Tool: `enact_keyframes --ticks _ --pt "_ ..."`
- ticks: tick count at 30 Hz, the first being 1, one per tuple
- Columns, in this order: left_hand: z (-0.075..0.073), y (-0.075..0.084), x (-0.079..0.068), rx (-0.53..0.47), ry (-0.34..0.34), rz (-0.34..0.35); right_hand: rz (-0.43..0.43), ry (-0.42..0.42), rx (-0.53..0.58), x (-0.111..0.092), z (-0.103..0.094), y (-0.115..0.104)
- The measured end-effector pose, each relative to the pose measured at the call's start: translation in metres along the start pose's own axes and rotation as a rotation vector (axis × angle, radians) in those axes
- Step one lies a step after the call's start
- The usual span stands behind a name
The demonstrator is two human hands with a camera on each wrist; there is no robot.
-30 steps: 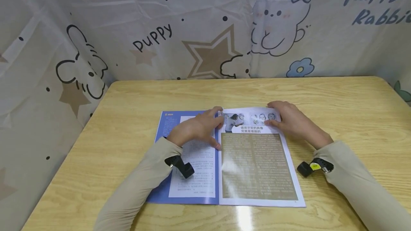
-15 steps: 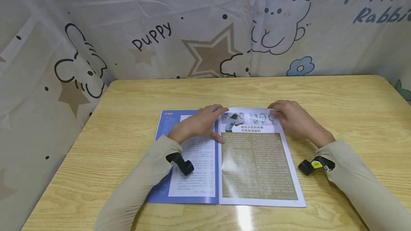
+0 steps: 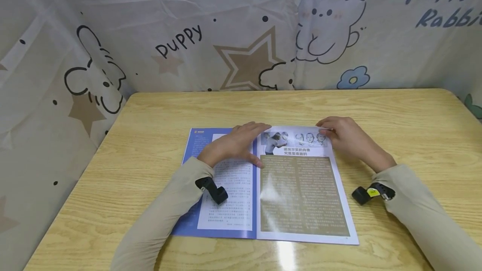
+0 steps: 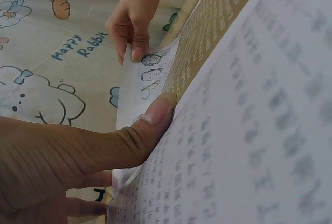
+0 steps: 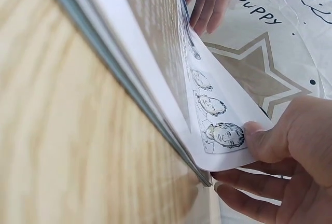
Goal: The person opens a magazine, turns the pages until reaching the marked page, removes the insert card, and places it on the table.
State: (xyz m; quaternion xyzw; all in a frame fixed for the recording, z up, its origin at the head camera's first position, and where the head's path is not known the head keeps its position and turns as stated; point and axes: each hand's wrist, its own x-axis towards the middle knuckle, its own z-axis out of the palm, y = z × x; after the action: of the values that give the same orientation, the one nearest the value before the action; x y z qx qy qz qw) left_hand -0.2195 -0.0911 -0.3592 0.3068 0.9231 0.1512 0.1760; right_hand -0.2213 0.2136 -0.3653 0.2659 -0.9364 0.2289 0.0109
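Apparently readying a page turn, the right hand point(image 3: 345, 137) pinches a magazine page point(image 3: 305, 195) by its corner (left hand point(image 3: 234, 143) spread over the spine point(image 3: 256, 204)); next likely calls for leftward lifting.

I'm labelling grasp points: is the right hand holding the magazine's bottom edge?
No, the right hand pinches the right-hand page at its top outer corner, beside the drawn portraits.

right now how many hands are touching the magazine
2: the left hand on the magazine near its centre fold, the right hand pinching its top right page corner.
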Motion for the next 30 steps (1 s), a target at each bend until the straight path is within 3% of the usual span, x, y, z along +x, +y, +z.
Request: enact_keyframes --ticks 7,13,16,23,30 --pt "0.0 0.0 0.001 -0.041 0.023 -0.006 0.008 0.005 0.073 0.0 -0.002 0.001" --pt "-0.001 0.0 0.001 -0.032 0.041 0.026 0.105 -0.003 0.191 0.0 -0.007 -0.001" --pt "-0.002 0.0 0.002 -0.032 0.05 0.026 0.142 0.031 0.229 0.0 -0.009 -0.001" --pt "-0.002 0.0 0.001 -0.015 0.046 0.01 0.118 0.135 0.323 0.001 -0.007 0.007" --pt "0.001 -0.001 0.002 0.008 0.056 0.023 0.12 0.058 0.315 0.003 -0.002 0.013"
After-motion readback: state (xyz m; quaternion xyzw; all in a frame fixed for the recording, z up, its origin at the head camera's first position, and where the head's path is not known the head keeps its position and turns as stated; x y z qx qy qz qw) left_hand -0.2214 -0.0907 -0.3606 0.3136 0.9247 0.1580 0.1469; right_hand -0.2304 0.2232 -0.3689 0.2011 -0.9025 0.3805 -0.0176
